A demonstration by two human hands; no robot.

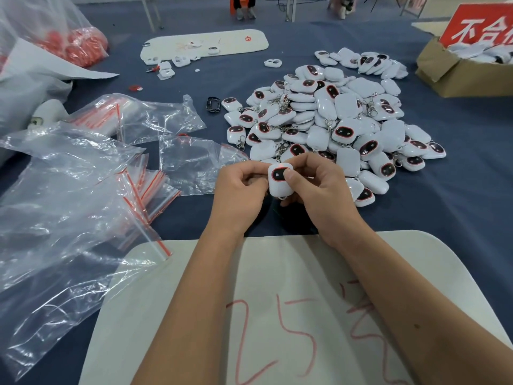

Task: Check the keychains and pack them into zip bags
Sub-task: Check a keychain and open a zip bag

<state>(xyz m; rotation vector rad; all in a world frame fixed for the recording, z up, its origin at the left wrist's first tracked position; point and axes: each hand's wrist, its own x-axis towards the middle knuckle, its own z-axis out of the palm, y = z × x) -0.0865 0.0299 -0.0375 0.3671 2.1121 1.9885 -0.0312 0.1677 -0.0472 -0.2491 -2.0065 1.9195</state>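
Tabletop: we see a dark blue cloth point(458, 218) covering it.
Far edge: we see pale floor point(200, 6) and metal furniture legs point(151, 12).

Red sign point(483, 22) cut off by top and right edges, characters incomplete. Cardboard box point(455, 73) runs off right edge. Held keychain point(280, 180) lower part and ring hidden behind fingers. Red writing on white board point(277, 329) cropped at bottom edge.

Glossy white plastic keychains point(333, 118) are lying heaped, their metal clasps point(241, 142) glinting, on a matt blue cloth table cover point(458, 207). Clear, shiny, crinkled plastic zip bags point(69, 190) are catching light. A brown cardboard box point(449, 76) is looking dull and rough.
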